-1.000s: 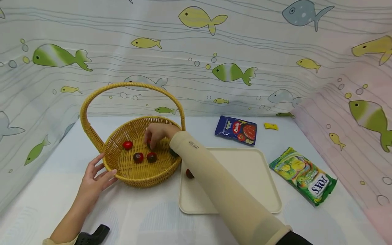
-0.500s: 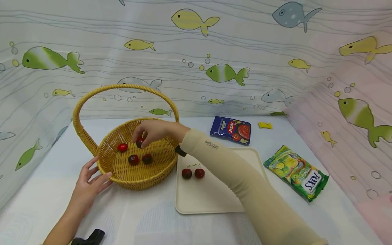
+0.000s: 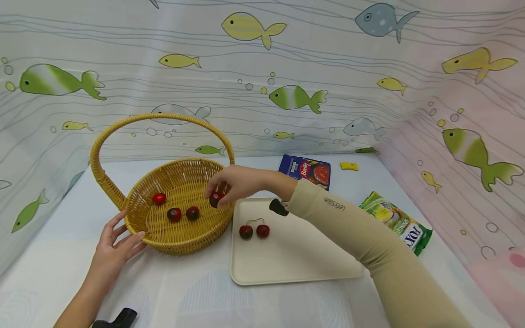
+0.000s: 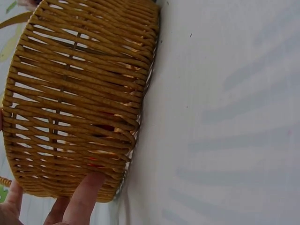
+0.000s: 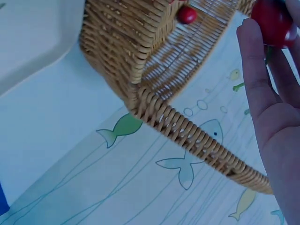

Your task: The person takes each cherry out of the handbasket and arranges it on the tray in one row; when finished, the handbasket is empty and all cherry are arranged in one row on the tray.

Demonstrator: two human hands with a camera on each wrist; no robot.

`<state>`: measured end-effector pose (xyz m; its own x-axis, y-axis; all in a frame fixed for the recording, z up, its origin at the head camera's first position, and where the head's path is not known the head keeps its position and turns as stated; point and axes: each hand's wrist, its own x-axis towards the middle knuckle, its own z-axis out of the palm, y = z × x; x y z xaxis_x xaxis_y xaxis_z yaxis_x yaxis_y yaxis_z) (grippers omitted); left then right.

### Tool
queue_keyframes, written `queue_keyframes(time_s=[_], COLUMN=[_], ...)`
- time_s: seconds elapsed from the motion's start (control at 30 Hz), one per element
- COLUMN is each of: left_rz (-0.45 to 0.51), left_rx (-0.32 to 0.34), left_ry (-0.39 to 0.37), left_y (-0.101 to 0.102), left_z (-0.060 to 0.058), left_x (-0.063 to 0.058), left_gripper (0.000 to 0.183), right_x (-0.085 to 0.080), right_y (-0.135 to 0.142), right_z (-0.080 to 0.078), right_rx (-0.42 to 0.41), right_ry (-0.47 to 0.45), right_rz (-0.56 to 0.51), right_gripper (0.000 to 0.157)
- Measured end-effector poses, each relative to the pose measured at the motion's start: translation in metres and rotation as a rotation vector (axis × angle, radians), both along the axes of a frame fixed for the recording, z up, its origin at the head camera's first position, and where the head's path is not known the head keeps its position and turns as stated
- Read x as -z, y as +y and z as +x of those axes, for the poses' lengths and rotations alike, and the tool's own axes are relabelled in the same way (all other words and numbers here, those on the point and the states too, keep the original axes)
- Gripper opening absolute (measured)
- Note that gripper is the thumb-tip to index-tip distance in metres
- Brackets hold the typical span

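My left hand (image 3: pixel 110 253) holds the near left side of the yellow wicker basket (image 3: pixel 180 248), fingertips at the rim. In the left wrist view, a finger (image 4: pixel 84 199) presses its woven outer wall. Over the basket's right part, my right hand (image 3: pixel 238 182) pinches dark red cherries (image 3: pixel 215 199); in the right wrist view one glossy cherry (image 5: pixel 274 26) sits between the fingertips, a green stem below it. Inside the basket lie a bright red cherry (image 3: pixel 159 198) and two darker cherries (image 3: pixel 174 215). Two stem-joined cherries (image 3: pixel 263 231) rest on the cream tray (image 3: pixel 295 262).
The basket's tall handle (image 3: pixel 164 116) arches over it. Behind the tray lies a blue Barilla pouch (image 3: pixel 305 171), beside a small yellow packet (image 3: pixel 349 166). A green Fox's candy bag (image 3: pixel 395 221) is on the right, partly behind the sleeve. A fish-print curtain (image 3: pixel 246 68) stands behind.
My right hand has lifted cherries from the basket's floor and moved right toward the tray side. The joined pair on the tray has come into full sight. My left hand stays at the basket.
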<state>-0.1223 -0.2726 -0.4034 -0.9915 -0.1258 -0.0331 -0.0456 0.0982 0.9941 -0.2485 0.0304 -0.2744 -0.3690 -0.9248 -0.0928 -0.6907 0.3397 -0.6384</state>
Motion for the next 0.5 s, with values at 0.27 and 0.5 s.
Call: queue_keyframes(time_s=[0.27,0.5], left_rz=[-0.010,-0.005], left_rx=[-0.003,0.003], left_ry=[-0.006,0.000], left_y=[-0.001,-0.001], left_z=[0.001,0.000], left_x=[0.000,0.001], left_gripper=[0.078,0.078], right_x=[0.006,0.020], right_y=[0.033,0.060], right_z=[0.013,0.024], right_rx=[0.009,0.022], right_ry=[-0.018,-0.069], right_rz=[-0.053,-0.091], right_gripper=[0.022,0.023])
